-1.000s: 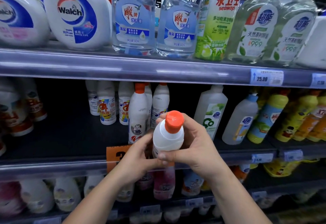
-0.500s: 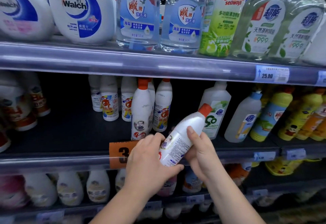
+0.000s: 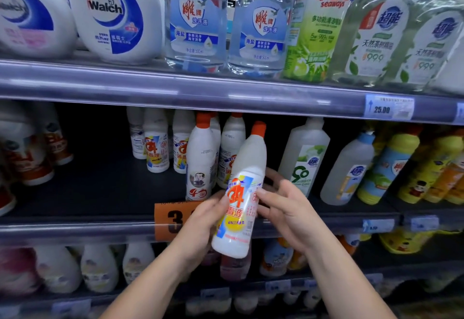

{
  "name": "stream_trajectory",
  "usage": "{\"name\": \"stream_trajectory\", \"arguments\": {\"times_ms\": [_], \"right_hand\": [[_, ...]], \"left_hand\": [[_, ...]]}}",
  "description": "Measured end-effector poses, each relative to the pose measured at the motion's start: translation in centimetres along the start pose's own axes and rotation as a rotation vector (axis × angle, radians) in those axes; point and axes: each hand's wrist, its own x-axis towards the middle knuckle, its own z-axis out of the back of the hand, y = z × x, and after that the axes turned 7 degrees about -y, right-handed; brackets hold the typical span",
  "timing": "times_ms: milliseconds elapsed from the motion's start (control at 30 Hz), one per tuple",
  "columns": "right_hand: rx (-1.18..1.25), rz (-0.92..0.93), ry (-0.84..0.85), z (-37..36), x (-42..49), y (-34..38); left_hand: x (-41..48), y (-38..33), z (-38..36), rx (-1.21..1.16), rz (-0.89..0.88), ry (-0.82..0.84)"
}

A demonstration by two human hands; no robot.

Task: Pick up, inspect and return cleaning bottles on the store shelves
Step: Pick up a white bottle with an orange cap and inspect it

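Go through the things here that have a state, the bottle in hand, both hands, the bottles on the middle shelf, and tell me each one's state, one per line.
Held white bottle: capped in orange, tilted, front label toward the camera, off the shelf.
Left hand: gripping the bottle's left side.
Right hand: fingers on the bottle's right side.
Portrait-label bottle: upright on the middle shelf, orange cap on.
Translucent bottle: upright, capped.

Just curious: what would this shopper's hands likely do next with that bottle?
Probably ease the white bottle up and back into the gap on the middle shelf: both the left hand and the right hand hold it, label facing the camera, beside matching orange-capped bottles.
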Motion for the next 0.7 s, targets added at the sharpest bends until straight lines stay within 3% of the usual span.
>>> {"name": "stream_trajectory", "arguments": {"times_ms": [267, 367, 533, 700], "right_hand": [[-0.106, 0.039, -0.002, 0.2, 1.2, 0.9], [-0.176, 0.088, -0.075, 0.4, 1.7, 1.4], [-0.251, 0.283, -0.190, -0.2, 3.4, 2.0], [-0.323, 0.410, -0.217, -1.0, 5.2, 2.9]], "left_hand": [[1.2, 0.0, -0.7, 0.003, 0.039, -0.039], [1.6, -0.4, -1.7, 0.075, 0.010, -0.055], [2.6, -2.6, -2.8, 0.481, -0.397, -0.265], [3.7, -4.0, -3.6, 0.712, -0.501, -0.396]]}}
